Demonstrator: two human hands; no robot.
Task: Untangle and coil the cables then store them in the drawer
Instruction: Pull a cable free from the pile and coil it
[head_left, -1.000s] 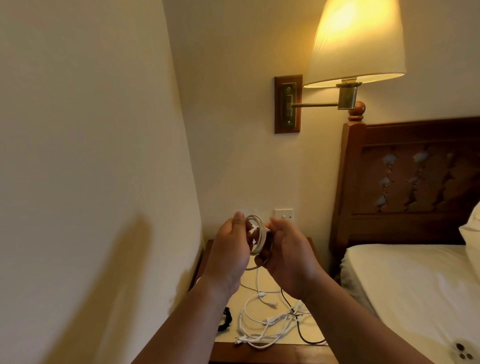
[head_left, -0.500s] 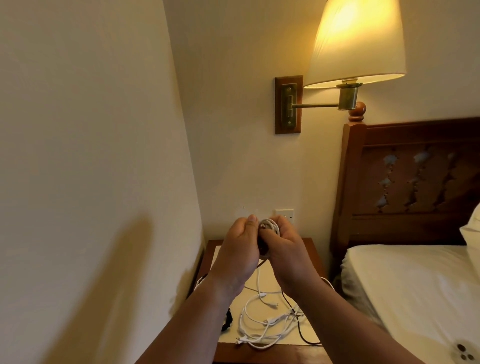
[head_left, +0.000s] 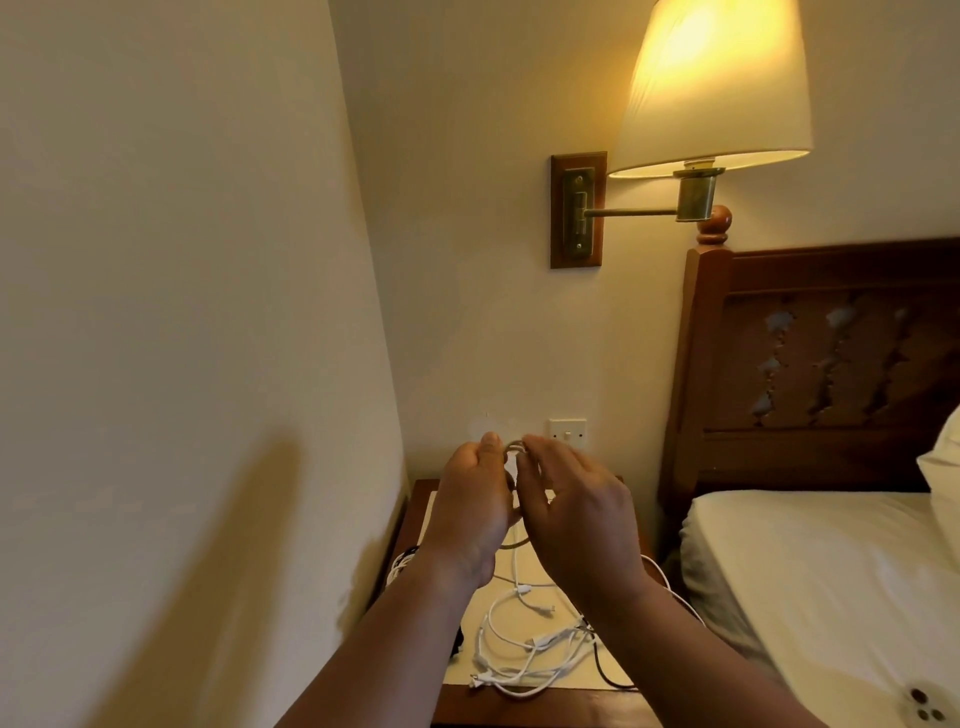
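Coil (head_left: 512, 453) stands upright in the left hand (head_left: 475, 501) grip; right hand (head_left: 576, 514), slack, just beside it; tail (head_left: 515, 566) hangs below the grip toward tangle (head_left: 524, 652) on table (head_left: 545, 709).

The right hand (head_left: 576, 519) loosens from the small coil of white cable (head_left: 514, 448), its fingers now spread and blurred, while the left hand (head_left: 470, 504) alone grips the coil, mostly hidden between them.
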